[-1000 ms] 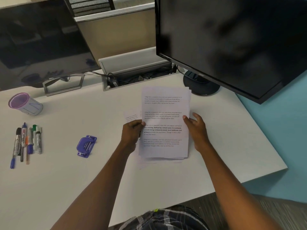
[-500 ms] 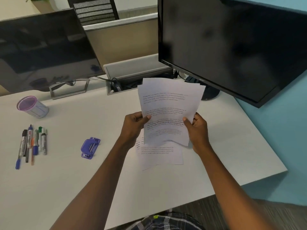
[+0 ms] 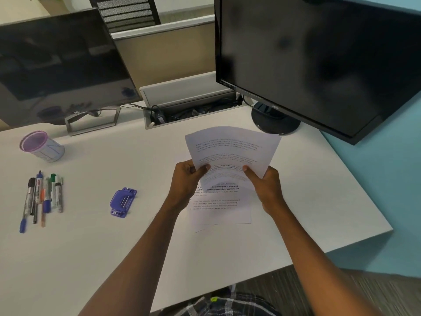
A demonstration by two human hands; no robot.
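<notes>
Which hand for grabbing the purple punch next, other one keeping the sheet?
Left, likely. The purple punch lies to the left of the left hand; the right hand, gripping the lifted sheet at its far edge, would have to cross over.

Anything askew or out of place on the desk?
Only the stack on the desk: its sheets lie fanned, one corner poking out. The left hand and right hand hold a bowed sheet above it.

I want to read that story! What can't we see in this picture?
- Head view: the print on the held sheet is too small and blurred to read.
- Head view: the lower sheets are partly covered by the held sheet, the left hand and the right hand; their number is unclear.
- Head view: the right monitor is cut off by the picture's edges.
</notes>
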